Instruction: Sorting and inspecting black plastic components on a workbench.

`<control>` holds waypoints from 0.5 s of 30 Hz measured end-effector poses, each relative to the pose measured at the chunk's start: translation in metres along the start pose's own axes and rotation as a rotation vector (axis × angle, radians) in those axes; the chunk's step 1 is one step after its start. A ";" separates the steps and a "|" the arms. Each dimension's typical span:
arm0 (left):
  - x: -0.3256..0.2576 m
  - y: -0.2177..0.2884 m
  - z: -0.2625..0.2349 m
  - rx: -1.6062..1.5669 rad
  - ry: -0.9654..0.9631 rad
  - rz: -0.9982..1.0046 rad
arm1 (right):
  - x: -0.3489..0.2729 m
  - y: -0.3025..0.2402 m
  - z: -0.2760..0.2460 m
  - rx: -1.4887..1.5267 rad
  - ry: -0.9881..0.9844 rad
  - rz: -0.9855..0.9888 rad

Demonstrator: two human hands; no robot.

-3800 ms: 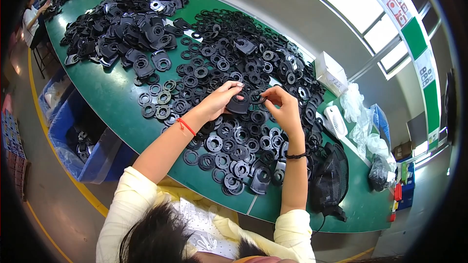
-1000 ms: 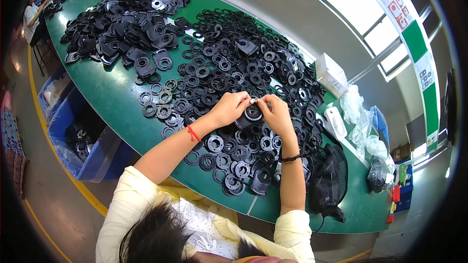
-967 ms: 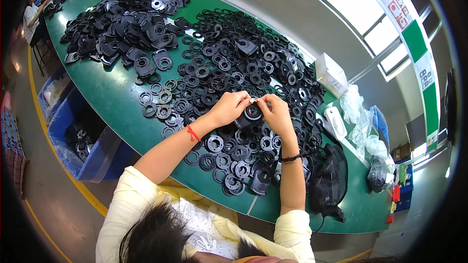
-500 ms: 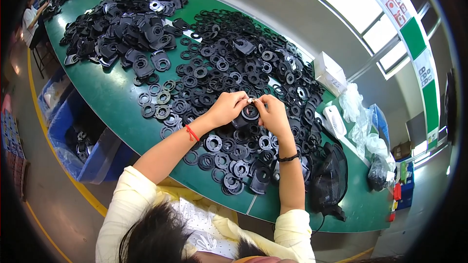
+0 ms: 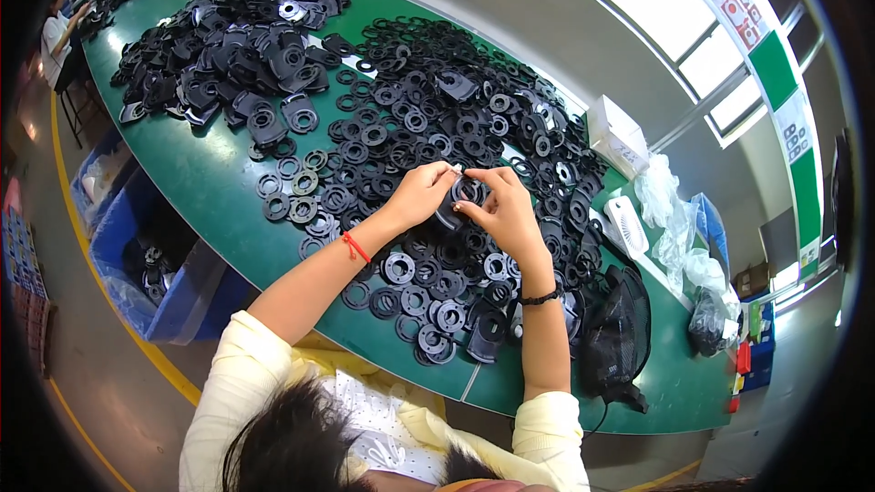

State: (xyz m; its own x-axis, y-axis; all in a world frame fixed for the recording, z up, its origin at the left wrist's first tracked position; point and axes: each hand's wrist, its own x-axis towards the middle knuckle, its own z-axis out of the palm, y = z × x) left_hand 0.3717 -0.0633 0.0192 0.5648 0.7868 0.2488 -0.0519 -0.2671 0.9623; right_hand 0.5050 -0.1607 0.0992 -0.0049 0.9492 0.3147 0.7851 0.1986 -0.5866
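Over the middle of the ring pile, my left hand (image 5: 424, 195) is closed on a black plastic housing (image 5: 448, 217), gripping its far edge between thumb and finger. My right hand (image 5: 507, 211) curls round a black ring (image 5: 469, 204) at the housing's round opening, thumb on the near side and fingers on the far side. Whether the ring lies inside the opening or just on it is hard to see. Many loose black rings (image 5: 399, 267) lie under and around both hands. Farther left, a heap of black housings (image 5: 284, 59) rests on the green table (image 5: 205, 178).
At the table's right stand a white box (image 5: 616, 138), a white handheld fan (image 5: 625, 228) and a black mesh bag (image 5: 616, 333), with clear plastic bags (image 5: 670, 214) behind. A blue lined bin (image 5: 173, 296) stands by the table's left edge. Another person (image 5: 56, 36) sits far left.
My right hand's fingers have spread from a pinch at the housing's far edge to a hold across the ring. My left hand has shifted slightly away from me; the housing has tilted a little.
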 end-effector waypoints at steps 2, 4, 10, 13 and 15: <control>0.002 -0.005 0.000 -0.083 -0.044 -0.037 | 0.000 0.003 0.000 0.009 0.006 0.013; -0.002 0.012 -0.004 -0.232 -0.121 -0.189 | 0.001 0.008 -0.002 -0.081 0.000 -0.057; -0.004 0.011 -0.003 -0.425 -0.134 -0.137 | 0.002 0.009 -0.005 -0.128 0.021 -0.124; -0.004 0.013 -0.004 -0.421 -0.173 -0.178 | 0.002 0.015 0.000 -0.132 0.092 -0.243; -0.003 0.012 -0.004 -0.446 -0.184 -0.187 | 0.002 0.014 -0.001 -0.166 0.078 -0.224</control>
State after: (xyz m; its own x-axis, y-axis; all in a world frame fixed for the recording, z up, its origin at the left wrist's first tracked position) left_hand 0.3659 -0.0666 0.0304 0.7313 0.6770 0.0835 -0.2600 0.1634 0.9517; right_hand 0.5167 -0.1563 0.0928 -0.1471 0.8632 0.4830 0.8603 0.3526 -0.3682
